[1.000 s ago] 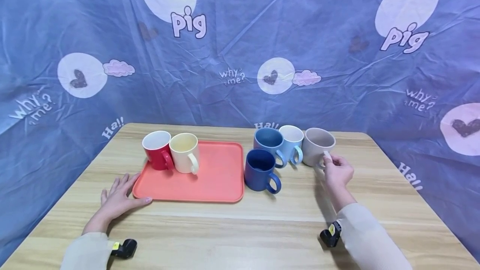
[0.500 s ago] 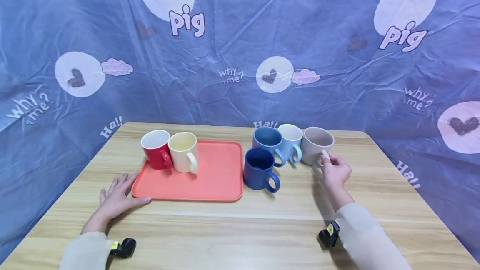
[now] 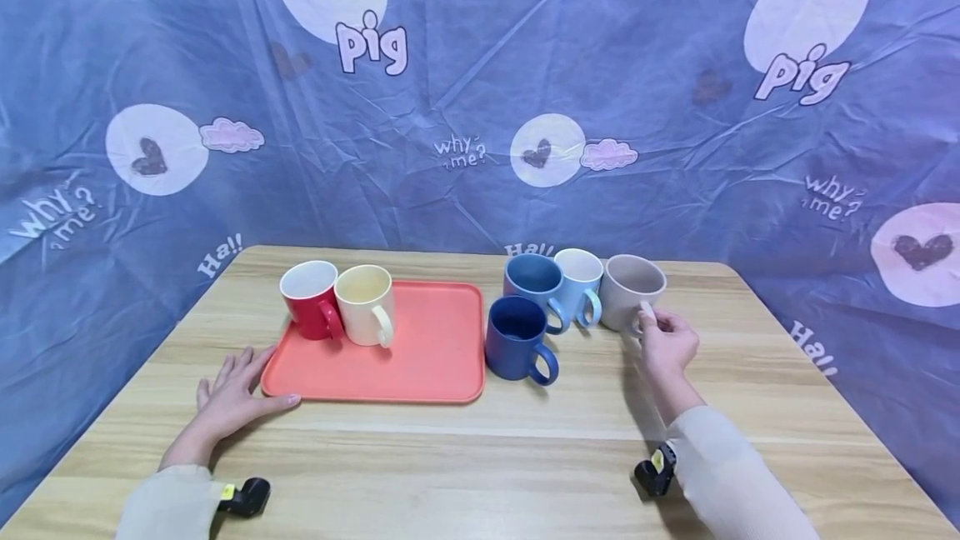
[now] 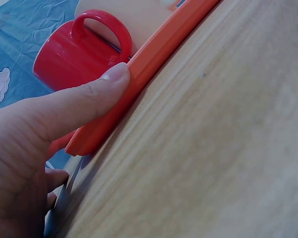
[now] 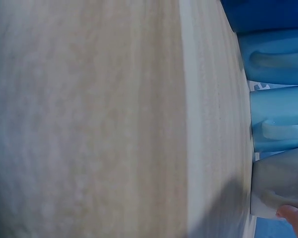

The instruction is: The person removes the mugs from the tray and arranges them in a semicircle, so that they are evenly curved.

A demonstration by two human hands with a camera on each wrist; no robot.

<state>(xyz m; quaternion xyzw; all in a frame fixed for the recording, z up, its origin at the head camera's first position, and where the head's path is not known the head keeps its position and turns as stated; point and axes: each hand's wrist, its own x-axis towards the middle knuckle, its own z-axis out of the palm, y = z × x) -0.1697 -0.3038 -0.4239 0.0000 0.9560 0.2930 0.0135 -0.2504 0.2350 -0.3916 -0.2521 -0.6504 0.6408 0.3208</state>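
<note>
My right hand [image 3: 670,344] pinches the handle of a grey mug [image 3: 632,294], which stands upright at the right end of a group of mugs. In the right wrist view only a fingertip [image 5: 294,218] shows at that handle. My left hand [image 3: 234,397] rests at the near left corner of a coral-red tray [image 3: 442,357], thumb and fingers spread along its edges. The left wrist view has the thumb [image 4: 89,99] straight against the tray's rim. On the tray's left part stand a red mug [image 3: 303,311] and, beside it, a cream mug [image 3: 356,315].
Beside the grey mug stand a light blue mug [image 3: 573,294], a teal-blue mug [image 3: 517,288] and, nearer, a dark blue mug [image 3: 513,348] close to the tray's right edge. All sit on a wooden table [image 3: 450,473], with a printed blue cloth [image 3: 480,65] hanging behind.
The head view has shifted very slightly. Both hands, the mugs and the tray keep their places.
</note>
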